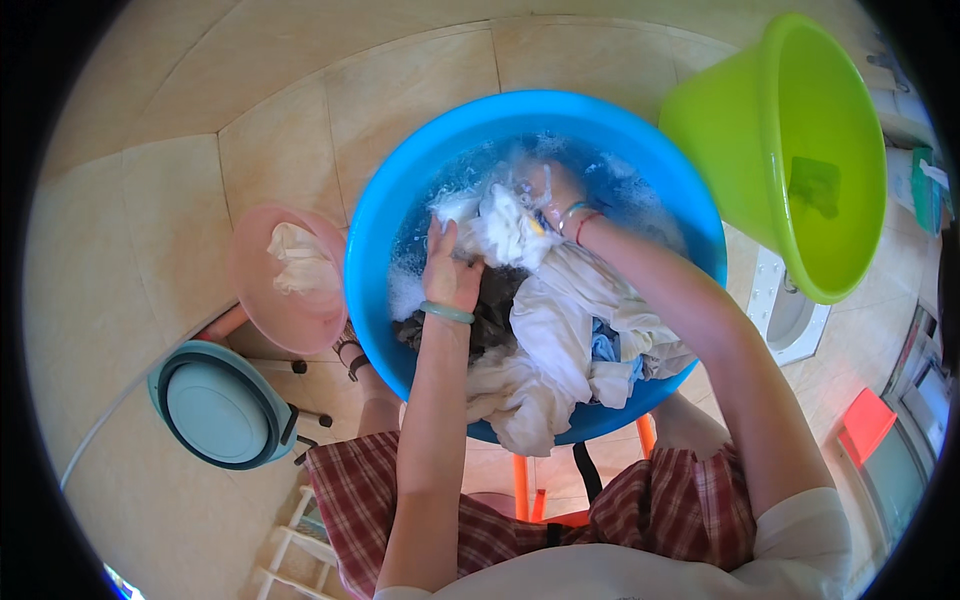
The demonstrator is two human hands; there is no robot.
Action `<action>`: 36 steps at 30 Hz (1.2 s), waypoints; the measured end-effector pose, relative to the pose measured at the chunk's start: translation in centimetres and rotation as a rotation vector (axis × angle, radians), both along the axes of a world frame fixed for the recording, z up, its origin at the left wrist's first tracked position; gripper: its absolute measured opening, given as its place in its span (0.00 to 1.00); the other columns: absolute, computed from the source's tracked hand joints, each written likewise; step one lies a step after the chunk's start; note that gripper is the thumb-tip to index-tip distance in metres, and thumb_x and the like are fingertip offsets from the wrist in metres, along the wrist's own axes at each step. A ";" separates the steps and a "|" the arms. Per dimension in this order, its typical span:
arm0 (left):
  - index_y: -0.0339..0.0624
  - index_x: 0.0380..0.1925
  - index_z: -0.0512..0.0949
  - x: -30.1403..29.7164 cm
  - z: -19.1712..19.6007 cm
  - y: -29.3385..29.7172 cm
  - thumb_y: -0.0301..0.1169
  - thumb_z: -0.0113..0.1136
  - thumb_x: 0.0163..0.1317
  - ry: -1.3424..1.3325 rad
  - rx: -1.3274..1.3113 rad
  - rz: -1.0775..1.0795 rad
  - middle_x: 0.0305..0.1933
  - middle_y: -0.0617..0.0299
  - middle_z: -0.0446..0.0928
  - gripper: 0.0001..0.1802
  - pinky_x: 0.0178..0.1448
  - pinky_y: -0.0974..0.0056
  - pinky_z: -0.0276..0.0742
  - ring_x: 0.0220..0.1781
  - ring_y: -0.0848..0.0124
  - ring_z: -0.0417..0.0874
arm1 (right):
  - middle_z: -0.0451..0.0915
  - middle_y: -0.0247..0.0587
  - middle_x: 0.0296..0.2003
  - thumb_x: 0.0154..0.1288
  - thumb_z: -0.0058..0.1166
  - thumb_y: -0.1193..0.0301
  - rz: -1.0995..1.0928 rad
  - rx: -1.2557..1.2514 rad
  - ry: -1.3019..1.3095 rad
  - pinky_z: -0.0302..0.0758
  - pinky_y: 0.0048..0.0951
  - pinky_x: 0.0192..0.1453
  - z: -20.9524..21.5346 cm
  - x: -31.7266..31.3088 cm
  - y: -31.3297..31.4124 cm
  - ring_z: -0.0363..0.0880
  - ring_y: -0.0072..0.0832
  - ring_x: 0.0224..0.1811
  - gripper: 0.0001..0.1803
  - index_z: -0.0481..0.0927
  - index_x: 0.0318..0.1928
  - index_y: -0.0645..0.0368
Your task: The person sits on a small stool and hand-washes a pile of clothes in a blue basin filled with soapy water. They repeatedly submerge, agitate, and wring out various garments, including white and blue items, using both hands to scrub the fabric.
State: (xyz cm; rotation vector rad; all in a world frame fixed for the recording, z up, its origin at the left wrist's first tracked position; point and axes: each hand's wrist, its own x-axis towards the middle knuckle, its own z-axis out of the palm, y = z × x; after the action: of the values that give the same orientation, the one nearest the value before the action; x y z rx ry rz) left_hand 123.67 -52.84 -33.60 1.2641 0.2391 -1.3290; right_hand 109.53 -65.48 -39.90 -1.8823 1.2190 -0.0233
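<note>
The left hand [453,268] is spread, thumb apart from the fingers, its fingertips at the edge of a soaked, bunched white cloth [512,228]. The right hand [553,190] is sunk to the wrist among splashes and suds on the far side of that cloth; its fingers are blurred, so whether they pinch it cannot be told. The white cloth lies between the hands, inside a large round blue plastic basin [369,240] of foamy water. Just nearer the body than the left hand is a dark grey wet cloth [492,318]; below the right hand, a heap of twisted off-white fabric [552,330] lies beside a light blue cloth [604,345]. Well left of the hands stands a translucent pink plastic bowl [256,300]; to their right, a tall lime-green plastic bucket [722,135] leans.
</note>
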 end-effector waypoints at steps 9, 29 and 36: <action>0.52 0.61 0.63 -0.6 3.6 -0.5 0.44 0.53 0.67 0.277 -0.215 -0.147 0.51 0.56 0.74 0.25 0.49 0.58 0.77 0.45 0.61 0.79 | 0.71 0.29 0.34 0.54 0.58 0.57 0.511 -0.522 -0.634 0.76 0.24 0.29 16.3 1.7 11.8 0.74 0.25 0.36 0.11 0.76 0.29 0.48; 0.40 0.49 0.72 -4.2 2.9 0.5 0.47 0.47 0.68 0.073 0.004 0.116 0.47 0.58 0.78 0.22 0.53 0.60 0.74 0.48 0.65 0.79 | 0.81 0.46 0.34 0.57 0.53 0.55 0.027 -0.212 -0.049 0.77 0.41 0.41 5.9 -0.8 0.1 0.80 0.43 0.41 0.17 0.79 0.35 0.55; 0.49 0.70 0.51 -0.8 -0.4 0.1 0.27 0.53 0.67 -0.117 -0.116 0.073 0.57 0.59 0.72 0.34 0.57 0.63 0.71 0.57 0.66 0.73 | 0.75 0.54 0.54 0.68 0.44 0.60 0.349 -0.466 -0.105 0.69 0.42 0.59 1.5 -4.0 1.8 0.72 0.49 0.56 0.21 0.71 0.57 0.58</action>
State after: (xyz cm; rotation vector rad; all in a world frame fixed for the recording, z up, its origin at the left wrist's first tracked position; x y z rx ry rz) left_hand 122.84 -52.71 -34.03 1.2193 0.1225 -1.1852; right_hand 105.49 -63.66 -38.43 -2.4443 0.8462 -0.2309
